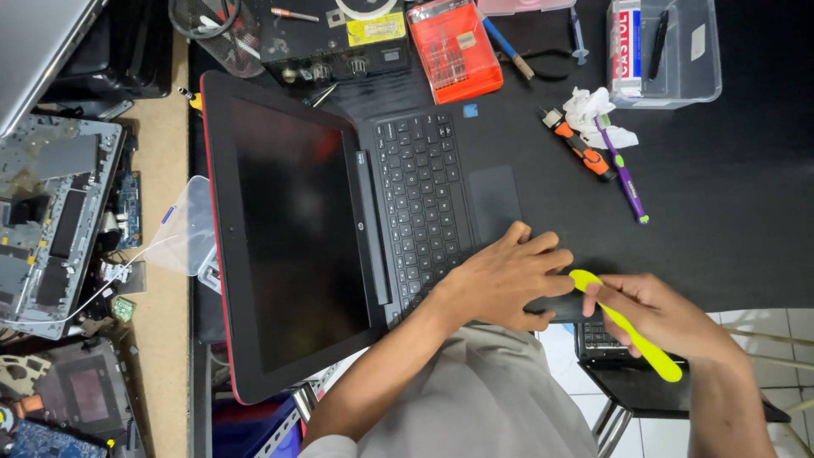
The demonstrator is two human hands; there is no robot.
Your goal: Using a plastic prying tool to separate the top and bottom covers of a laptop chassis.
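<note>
Right hand point(657, 318) is gripping a yellow-green pry tool point(626, 325), fingers closed around it, tip poking at the laptop point(424, 203) corner right next to the left hand point(509, 280). Left hand is lying flat, fingers spread, pressing that palm rest edge. A purple toothbrush point(623, 170) and orange screwdriver point(578, 144) are sitting well beyond both hands.

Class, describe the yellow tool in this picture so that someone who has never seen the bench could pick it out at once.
Start at the open laptop with the red-edged lid on the black mat. At its front corner nearest the person, the left hand presses the palm rest while the right hand holds the tool. The yellow tool is a flat, bright pry stick, unlike the purple toothbrush and orange-handled screwdriver lying farther up the mat.
</note>
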